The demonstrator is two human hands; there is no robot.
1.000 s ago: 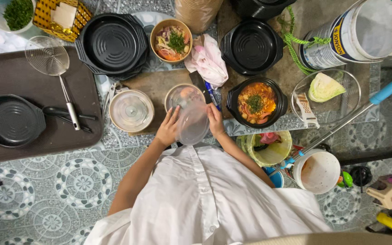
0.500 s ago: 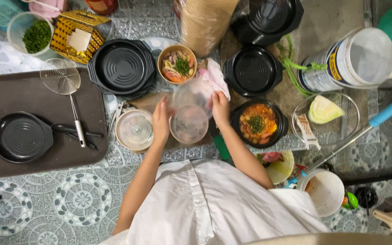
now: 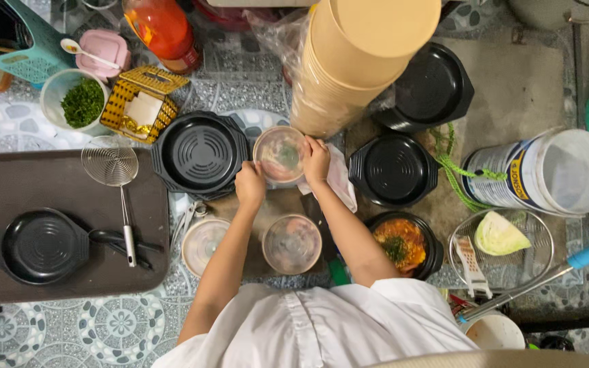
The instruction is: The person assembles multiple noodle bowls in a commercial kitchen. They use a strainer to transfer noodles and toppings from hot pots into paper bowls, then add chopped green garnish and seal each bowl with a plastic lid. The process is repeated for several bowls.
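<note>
Both hands press a clear plastic lid down on a round food bowl, the left hand curled over the near-left rim and the right hand spread over the right rim, fingers flat on the lid. The bowl sits near the middle of the tiled floor, with noodles and greens dimly visible through the lid.

Just left of it lies a black ribbed lid, touching or nearly so. Under the right hand a pink-and-white cloth trails toward a second black lidded bowl. Toward the person, two more lidded clear containers sit side by side on a brown mat, the left one at its edge. Right of these, an open black bowl of orange stew stands beside the person's right forearm.

Behind the bowl rises a tall stack of tan paper cups, tilted. At the left, a brown tray carries a small black pan, tongs and a wire skimmer. Beyond the tray are a bowl of chopped herbs and a gold woven basket. At the far right, a wire basket holds a cabbage wedge, near a large white tin lying on its side.
</note>
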